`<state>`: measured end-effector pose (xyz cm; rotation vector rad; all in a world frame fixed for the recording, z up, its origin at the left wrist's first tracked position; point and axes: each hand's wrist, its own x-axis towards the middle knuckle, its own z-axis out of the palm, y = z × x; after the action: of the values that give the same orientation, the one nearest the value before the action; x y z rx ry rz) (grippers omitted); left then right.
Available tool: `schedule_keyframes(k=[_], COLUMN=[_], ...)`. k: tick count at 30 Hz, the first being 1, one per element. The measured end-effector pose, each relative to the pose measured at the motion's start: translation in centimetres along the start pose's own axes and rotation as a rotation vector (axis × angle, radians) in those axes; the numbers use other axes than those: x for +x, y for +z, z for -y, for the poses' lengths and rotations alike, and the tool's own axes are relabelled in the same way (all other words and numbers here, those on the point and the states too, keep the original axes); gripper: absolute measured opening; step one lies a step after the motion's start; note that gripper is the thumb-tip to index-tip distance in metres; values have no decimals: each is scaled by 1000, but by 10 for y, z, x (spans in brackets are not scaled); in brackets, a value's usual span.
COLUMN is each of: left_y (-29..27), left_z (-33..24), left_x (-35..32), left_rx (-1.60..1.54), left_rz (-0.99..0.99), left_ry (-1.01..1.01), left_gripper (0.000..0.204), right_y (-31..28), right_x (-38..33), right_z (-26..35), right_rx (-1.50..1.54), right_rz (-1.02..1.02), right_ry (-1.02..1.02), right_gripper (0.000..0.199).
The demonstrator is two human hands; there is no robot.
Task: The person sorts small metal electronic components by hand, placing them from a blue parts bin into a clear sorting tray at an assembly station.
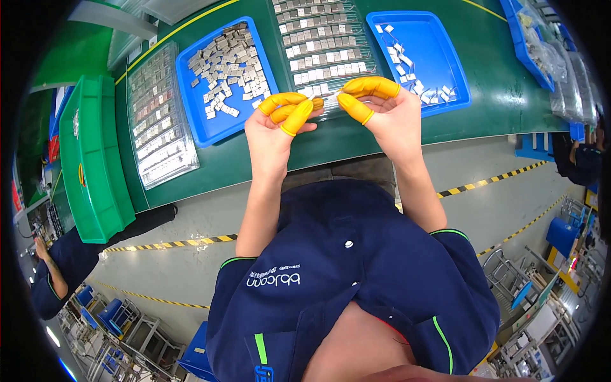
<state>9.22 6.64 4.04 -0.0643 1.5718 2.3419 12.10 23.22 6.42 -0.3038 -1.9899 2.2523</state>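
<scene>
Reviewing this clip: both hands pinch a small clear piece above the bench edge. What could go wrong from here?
1. The small clear piece is held only by the capped fingertips of the left hand and right hand; it might slip.
2. It sits near the green bench edge, so a drop could reach the floor.
3. It could fall into the clear tray of metal parts below.

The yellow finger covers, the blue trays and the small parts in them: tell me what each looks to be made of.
Finger covers: thin rubber or latex, probably; matte yellow, with rolled rims.
Blue trays: moulded plastic, it seems; even colour, smooth glossy walls, rounded corners.
Small parts: likely metal; grey-silver, flat, some glinting. Too small to be sure.
The left hand and right hand pinch a small clear piece, possibly plastic.
</scene>
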Motion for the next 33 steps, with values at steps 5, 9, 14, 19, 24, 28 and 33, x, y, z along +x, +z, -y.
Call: schedule_keyframes(k=[5,9,14,19,24,28,33], left_y=[6,7,2,-2,-4,-7,-4], left_z=[11,13,16,9,12,12,18], left_x=[2,1,-2,-6,-5,-5,-4], left_rx=[-3,61,125,90,136,133,138], left_rz=[-1,4,50,101,94,96,64], left_ry=[24,22,14,-72,-54,-107,-13], left_gripper=[23,26,25,26,25,25,23], right_y=[-2,-7,-6,-12,-11,-10,-7], right_x=[3,4,4,1,-8,-13,-12], right_z=[-9,-13,-13,-8,-10,-17,-28], right_rx=[90,83,-128,-160,-112,-312,84], right_rz=[-41,-35,38,69,62,86,16], right_ry=[-14,25,47,-7,21,-195,17], right_gripper=[23,24,21,18,17,17,17])
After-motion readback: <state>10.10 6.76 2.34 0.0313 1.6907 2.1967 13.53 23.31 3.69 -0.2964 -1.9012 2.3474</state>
